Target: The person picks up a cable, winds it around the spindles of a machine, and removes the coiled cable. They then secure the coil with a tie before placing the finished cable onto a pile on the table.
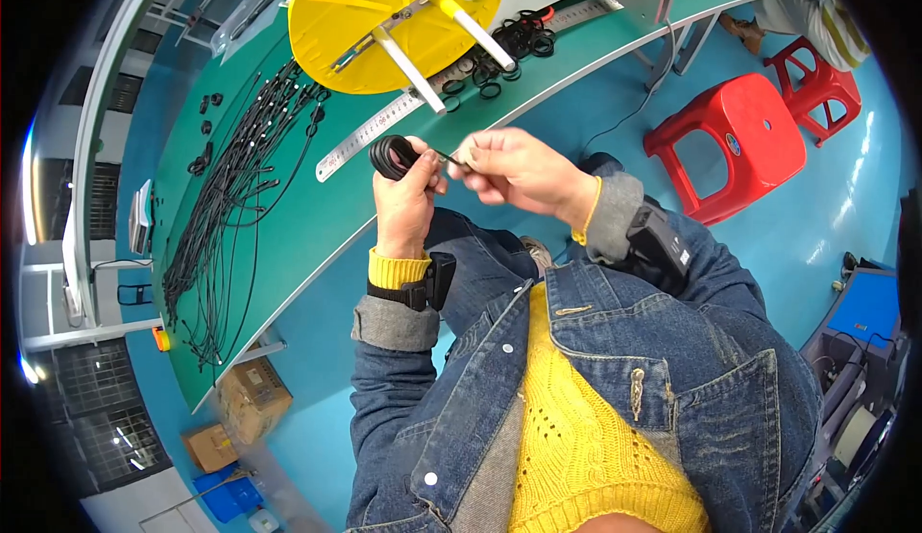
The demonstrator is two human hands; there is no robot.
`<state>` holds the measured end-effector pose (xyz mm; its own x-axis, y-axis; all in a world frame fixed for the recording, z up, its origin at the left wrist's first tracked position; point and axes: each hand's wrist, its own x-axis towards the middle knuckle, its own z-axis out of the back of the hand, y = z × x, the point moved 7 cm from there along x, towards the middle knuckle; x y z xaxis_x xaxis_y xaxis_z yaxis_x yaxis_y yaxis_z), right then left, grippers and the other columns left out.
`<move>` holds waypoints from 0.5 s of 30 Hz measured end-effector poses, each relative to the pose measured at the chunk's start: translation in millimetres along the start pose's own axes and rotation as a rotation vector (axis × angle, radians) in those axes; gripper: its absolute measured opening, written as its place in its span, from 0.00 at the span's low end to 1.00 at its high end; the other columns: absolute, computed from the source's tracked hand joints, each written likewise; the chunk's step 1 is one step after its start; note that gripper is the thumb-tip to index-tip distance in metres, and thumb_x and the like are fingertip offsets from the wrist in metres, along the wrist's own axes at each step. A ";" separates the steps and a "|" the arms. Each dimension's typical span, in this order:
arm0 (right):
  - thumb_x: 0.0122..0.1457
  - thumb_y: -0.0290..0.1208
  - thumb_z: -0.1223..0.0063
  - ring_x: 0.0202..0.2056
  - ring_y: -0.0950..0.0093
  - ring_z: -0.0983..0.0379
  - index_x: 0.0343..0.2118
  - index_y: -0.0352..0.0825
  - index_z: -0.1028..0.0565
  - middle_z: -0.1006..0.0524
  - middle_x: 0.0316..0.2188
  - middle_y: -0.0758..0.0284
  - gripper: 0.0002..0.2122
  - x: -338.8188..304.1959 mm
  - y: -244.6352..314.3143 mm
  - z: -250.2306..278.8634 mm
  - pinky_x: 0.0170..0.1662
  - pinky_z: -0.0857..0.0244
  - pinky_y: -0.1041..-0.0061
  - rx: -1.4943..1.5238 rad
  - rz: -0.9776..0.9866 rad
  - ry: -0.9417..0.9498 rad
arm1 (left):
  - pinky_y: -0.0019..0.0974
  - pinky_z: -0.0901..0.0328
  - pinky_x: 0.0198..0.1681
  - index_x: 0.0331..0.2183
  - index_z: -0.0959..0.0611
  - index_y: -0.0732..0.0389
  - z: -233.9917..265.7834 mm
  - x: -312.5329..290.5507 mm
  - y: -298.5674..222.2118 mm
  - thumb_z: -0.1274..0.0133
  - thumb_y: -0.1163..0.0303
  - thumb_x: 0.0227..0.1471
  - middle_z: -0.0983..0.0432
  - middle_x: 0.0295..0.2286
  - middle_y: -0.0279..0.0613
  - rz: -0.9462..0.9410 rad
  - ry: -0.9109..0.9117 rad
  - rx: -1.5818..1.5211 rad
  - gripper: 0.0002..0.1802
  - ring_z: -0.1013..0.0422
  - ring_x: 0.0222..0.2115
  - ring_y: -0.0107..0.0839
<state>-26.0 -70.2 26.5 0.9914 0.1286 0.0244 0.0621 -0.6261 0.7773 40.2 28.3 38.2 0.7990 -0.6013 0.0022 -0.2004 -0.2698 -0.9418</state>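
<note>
Curling its fingers [421, 168] around a coiled black cable [386, 158], the left hand [403, 205] holds it near the counter's [298, 245] edge; at three o'clock, the right hand [526, 172] pinches a strand. Loose black cables [230, 173] lie at nine o'clock; a yellow disc [355, 24] tilts at twelve.

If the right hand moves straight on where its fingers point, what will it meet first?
The right hand would probably meet the left hand, which holds the black coil; depth is unclear.

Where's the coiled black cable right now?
In the head view, above and left of centre: the coiled black cable is in the left hand, just below the yellow disc.
</note>
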 end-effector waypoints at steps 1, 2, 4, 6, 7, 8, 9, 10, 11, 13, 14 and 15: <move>0.58 0.28 0.58 0.20 0.87 0.35 0.32 0.31 0.28 0.29 0.20 0.71 0.07 -10.1 -9.8 -3.9 0.23 0.39 0.88 0.030 -0.079 0.036 | 0.24 0.40 0.20 0.28 0.27 0.62 -2.9 -2.5 -0.1 0.51 0.79 0.47 0.31 0.20 0.33 -0.007 0.026 0.057 0.03 0.36 0.18 0.21; 0.59 0.29 0.58 0.19 0.87 0.34 0.33 0.31 0.28 0.29 0.20 0.71 0.08 -17.6 -18.2 -7.3 0.22 0.38 0.88 0.061 -0.158 0.070 | 0.24 0.40 0.20 0.27 0.27 0.62 -5.6 -5.2 0.7 0.51 0.79 0.46 0.31 0.19 0.33 -0.013 0.052 0.114 0.03 0.36 0.17 0.21; 0.59 0.29 0.58 0.18 0.86 0.34 0.34 0.31 0.28 0.29 0.19 0.71 0.08 -27.2 -22.8 -6.7 0.20 0.39 0.87 0.026 -0.198 0.044 | 0.24 0.41 0.19 0.28 0.28 0.62 -6.6 -15.3 9.0 0.51 0.79 0.47 0.32 0.19 0.33 0.024 0.066 0.139 0.03 0.37 0.17 0.21; 0.59 0.30 0.59 0.17 0.86 0.34 0.36 0.31 0.28 0.29 0.19 0.71 0.09 -36.4 -28.4 -3.7 0.18 0.39 0.87 -0.046 -0.280 -0.002 | 0.25 0.42 0.17 0.28 0.29 0.62 -9.1 -24.9 19.7 0.51 0.78 0.47 0.34 0.19 0.34 0.091 0.088 0.191 0.04 0.39 0.15 0.20; 0.59 0.30 0.59 0.17 0.86 0.34 0.36 0.31 0.28 0.29 0.19 0.71 0.09 -38.6 -26.0 -1.6 0.18 0.39 0.87 -0.041 -0.281 -0.006 | 0.25 0.42 0.17 0.28 0.29 0.62 -11.0 -26.5 22.6 0.51 0.78 0.47 0.34 0.19 0.34 0.097 0.089 0.191 0.04 0.39 0.15 0.20; 0.58 0.30 0.57 0.17 0.86 0.34 0.37 0.32 0.28 0.29 0.19 0.72 0.09 -38.4 -17.0 4.1 0.18 0.40 0.87 -0.129 -0.246 -0.015 | 0.24 0.41 0.18 0.28 0.28 0.62 -15.9 -27.2 23.7 0.50 0.78 0.46 0.33 0.19 0.33 0.108 0.077 0.203 0.04 0.38 0.16 0.20; 0.57 0.30 0.55 0.17 0.86 0.34 0.38 0.33 0.28 0.29 0.19 0.72 0.09 -37.4 -6.8 9.5 0.18 0.40 0.88 -0.217 -0.212 -0.024 | 0.24 0.41 0.19 0.27 0.28 0.62 -20.5 -28.1 24.6 0.49 0.77 0.45 0.33 0.18 0.32 0.119 0.065 0.215 0.04 0.38 0.16 0.20; 0.56 0.30 0.54 0.17 0.86 0.34 0.39 0.34 0.28 0.29 0.19 0.73 0.10 -35.6 3.2 11.9 0.17 0.41 0.88 -0.305 -0.177 -0.030 | 0.24 0.41 0.21 0.26 0.27 0.62 -22.3 -28.8 25.6 0.48 0.77 0.45 0.32 0.18 0.31 0.128 0.051 0.229 0.04 0.37 0.17 0.19; 0.56 0.30 0.54 0.17 0.86 0.34 0.39 0.34 0.28 0.29 0.19 0.73 0.10 -34.5 9.9 11.5 0.17 0.41 0.88 -0.303 -0.178 -0.030 | 0.24 0.41 0.21 0.26 0.27 0.62 -22.8 -30.1 27.8 0.48 0.77 0.45 0.32 0.18 0.31 0.130 0.050 0.230 0.04 0.37 0.17 0.19; 0.52 0.30 0.48 0.19 0.83 0.32 0.41 0.36 0.28 0.28 0.19 0.71 0.12 -31.0 27.9 6.8 0.19 0.39 0.85 -0.601 -0.126 -0.016 | 0.25 0.41 0.22 0.25 0.27 0.62 -19.0 -33.6 34.6 0.46 0.76 0.43 0.33 0.17 0.30 0.139 0.039 0.529 0.05 0.38 0.18 0.19; 0.50 0.30 0.46 0.19 0.81 0.31 0.42 0.37 0.29 0.28 0.20 0.70 0.15 -29.3 34.3 4.5 0.20 0.38 0.83 -0.749 -0.099 -0.009 | 0.25 0.41 0.22 0.24 0.27 0.62 -16.6 -35.0 37.2 0.45 0.75 0.42 0.33 0.17 0.30 0.143 0.035 0.679 0.06 0.38 0.18 0.19; 0.50 0.30 0.46 0.19 0.81 0.31 0.42 0.37 0.29 0.28 0.20 0.70 0.15 -28.3 37.7 4.0 0.20 0.38 0.83 -0.748 -0.100 -0.010 | 0.25 0.41 0.22 0.24 0.27 0.62 -16.0 -35.6 39.3 0.45 0.75 0.42 0.33 0.17 0.30 0.145 0.036 0.679 0.06 0.38 0.18 0.19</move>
<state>-51.2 -100.5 52.6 0.9863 0.1481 -0.0721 0.0611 0.0777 0.9951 -5.1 27.0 6.4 0.7694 -0.6233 -0.1398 0.1047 0.3389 -0.9350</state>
